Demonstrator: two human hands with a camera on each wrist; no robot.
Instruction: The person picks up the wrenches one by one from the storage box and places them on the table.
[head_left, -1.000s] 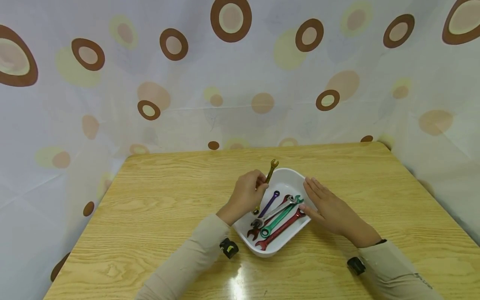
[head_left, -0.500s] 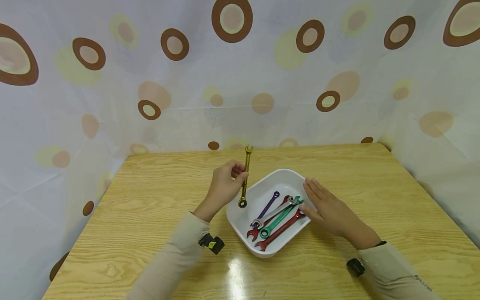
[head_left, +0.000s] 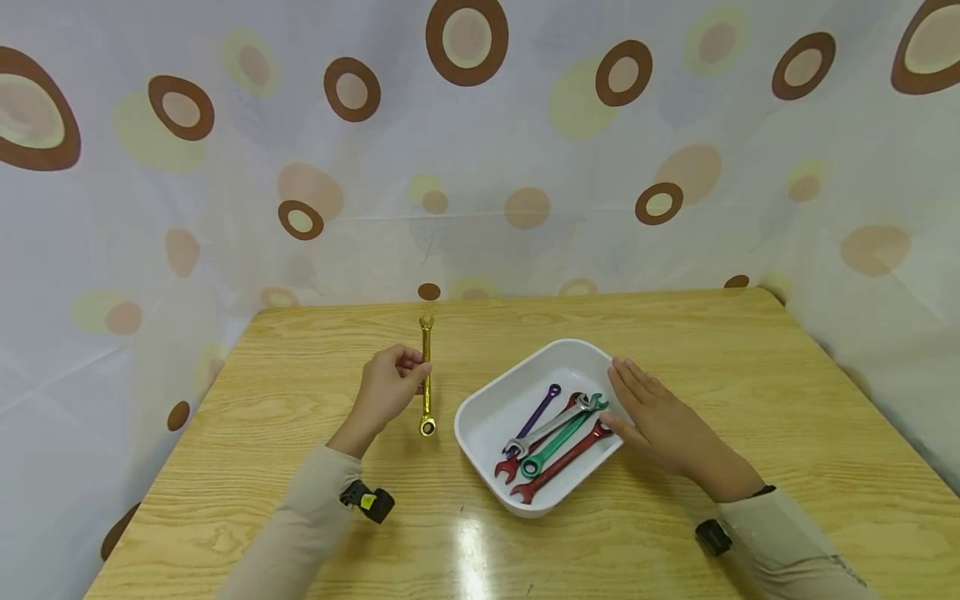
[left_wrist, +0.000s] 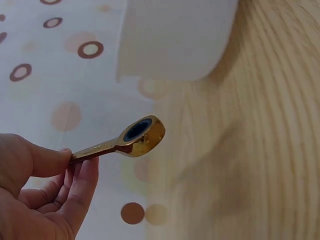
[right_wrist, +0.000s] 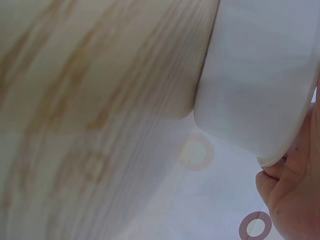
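My left hand (head_left: 390, 387) pinches a gold ratcheting combination wrench (head_left: 427, 392) by its shank, above the table left of the tub. Its open end points away from me, its ring end towards me. In the left wrist view, thumb and fingers grip the shank, and the ring end (left_wrist: 142, 136) sticks out past them. My right hand (head_left: 660, 421) rests with straight fingers at the right rim of the white tub (head_left: 487, 400), thumb by the near right corner. Inside the tub lie a purple wrench (head_left: 542, 410), a silver one (head_left: 551, 425), a green one (head_left: 562, 442) and red ones (head_left: 558, 467).
The wood-grain table (head_left: 315, 433) extends around the tub on all sides. A patterned white sheet (head_left: 480, 150) hangs behind it and along both sides. Dark wrist cameras sit on both sleeves.
My left hand has lifted the gold wrench out of the tub and carried it left, past the rim to over the table. The right hand and tub have stayed in place.
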